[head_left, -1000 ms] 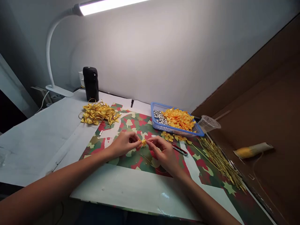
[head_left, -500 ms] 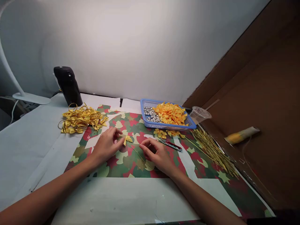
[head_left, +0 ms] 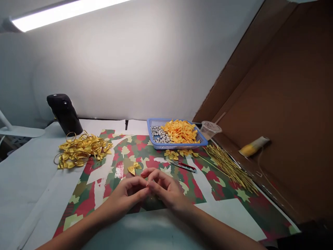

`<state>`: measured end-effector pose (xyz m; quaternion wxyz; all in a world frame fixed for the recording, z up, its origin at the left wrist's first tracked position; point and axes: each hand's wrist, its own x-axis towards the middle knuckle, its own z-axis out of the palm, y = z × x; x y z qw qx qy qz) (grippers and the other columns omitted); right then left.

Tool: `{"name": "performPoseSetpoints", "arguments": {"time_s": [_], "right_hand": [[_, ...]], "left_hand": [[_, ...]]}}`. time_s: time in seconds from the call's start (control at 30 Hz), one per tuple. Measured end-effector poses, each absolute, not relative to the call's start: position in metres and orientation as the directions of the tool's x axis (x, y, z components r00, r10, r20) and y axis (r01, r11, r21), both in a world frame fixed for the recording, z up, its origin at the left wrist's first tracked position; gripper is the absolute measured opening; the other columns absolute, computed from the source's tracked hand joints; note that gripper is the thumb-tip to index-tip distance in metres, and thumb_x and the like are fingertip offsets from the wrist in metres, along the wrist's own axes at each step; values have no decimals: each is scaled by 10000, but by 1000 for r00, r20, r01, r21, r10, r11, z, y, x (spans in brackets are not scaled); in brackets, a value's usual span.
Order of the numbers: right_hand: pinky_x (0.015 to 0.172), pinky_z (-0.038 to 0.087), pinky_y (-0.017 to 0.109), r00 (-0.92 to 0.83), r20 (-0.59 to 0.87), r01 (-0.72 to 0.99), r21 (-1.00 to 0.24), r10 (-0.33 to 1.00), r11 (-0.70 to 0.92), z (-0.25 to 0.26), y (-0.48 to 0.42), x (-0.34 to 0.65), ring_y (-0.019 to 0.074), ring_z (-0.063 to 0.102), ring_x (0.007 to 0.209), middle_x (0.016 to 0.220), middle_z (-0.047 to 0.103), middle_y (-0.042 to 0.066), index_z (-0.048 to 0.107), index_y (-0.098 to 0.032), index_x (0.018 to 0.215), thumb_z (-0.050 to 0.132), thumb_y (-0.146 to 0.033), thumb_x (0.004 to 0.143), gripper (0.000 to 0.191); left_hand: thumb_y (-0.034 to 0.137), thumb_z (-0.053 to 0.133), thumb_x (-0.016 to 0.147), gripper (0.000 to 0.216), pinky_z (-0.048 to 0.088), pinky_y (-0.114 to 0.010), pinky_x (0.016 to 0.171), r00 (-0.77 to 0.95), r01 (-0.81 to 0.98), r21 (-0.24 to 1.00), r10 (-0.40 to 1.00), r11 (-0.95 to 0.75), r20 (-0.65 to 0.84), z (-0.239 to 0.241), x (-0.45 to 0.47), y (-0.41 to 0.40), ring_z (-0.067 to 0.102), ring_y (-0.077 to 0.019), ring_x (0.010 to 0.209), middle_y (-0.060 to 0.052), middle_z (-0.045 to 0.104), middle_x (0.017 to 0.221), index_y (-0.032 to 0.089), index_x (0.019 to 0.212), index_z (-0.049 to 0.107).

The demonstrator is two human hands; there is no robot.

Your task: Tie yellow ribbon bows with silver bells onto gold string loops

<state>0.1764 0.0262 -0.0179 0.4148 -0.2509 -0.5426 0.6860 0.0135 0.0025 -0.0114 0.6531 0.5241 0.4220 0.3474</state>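
My left hand (head_left: 130,194) and my right hand (head_left: 166,191) meet at their fingertips low over the camouflage-patterned sheet (head_left: 142,151). Thumbs and forefingers of both are pinched together; whatever is between them is too small or hidden to make out. Just beyond my fingertips a yellow ribbon bow (head_left: 134,168) lies on the sheet. A pair of thread snips (head_left: 184,166) with a red part rests to the right, beyond my right hand. Past it are a few more yellow bows (head_left: 172,155), in front of the basket.
A blue basket (head_left: 179,146) holds silver bells and yellow bows. Looped gold cords with bows (head_left: 83,149) are heaped at left, near a black flask-like object (head_left: 65,114). Gold cords (head_left: 231,168), a clear plastic cup (head_left: 210,129) and a cardboard wall (head_left: 286,104) stand right.
Both hands have come together and closer to me, fingertips now touching. The bow by my left fingers now lies apart from them. The camera view has tilted up, showing the lamp.
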Motion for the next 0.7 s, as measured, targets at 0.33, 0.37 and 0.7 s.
{"name": "performPoseSetpoints", "arguments": {"time_s": [0.33, 0.37, 0.7], "right_hand": [[828, 456, 296, -378, 387, -81, -919, 841, 387, -1, 55, 188, 181, 554, 997, 1013, 568, 47, 553, -234, 907, 546, -394, 868, 165], [807, 460, 294, -364, 431, 18, -883, 825, 469, 5, 66, 192, 181, 559, 973, 1008, 574, 50, 551, -229, 903, 536, -391, 871, 165], [795, 503, 370, -350, 203, 643, -658, 914, 393, 13, 195, 193, 169, 600, 876, 997, 615, 55, 599, -136, 981, 544, -281, 905, 173]], "left_hand": [[517, 735, 643, 377, 267, -177, 431, 139, -75, 981, 976, 180, -169, -10, 8, 14, 351, -69, 482, 31, 488, 555, 152, 649, 644], [520, 724, 657, 368, 247, -174, 418, 90, -80, 979, 979, 190, -183, -12, 6, 16, 343, -70, 476, 36, 476, 547, 159, 675, 652], [526, 803, 523, 438, 294, -197, 462, -1, -264, 954, 989, 143, -148, -17, -3, 31, 345, -57, 433, 59, 429, 458, 138, 585, 609]]}}
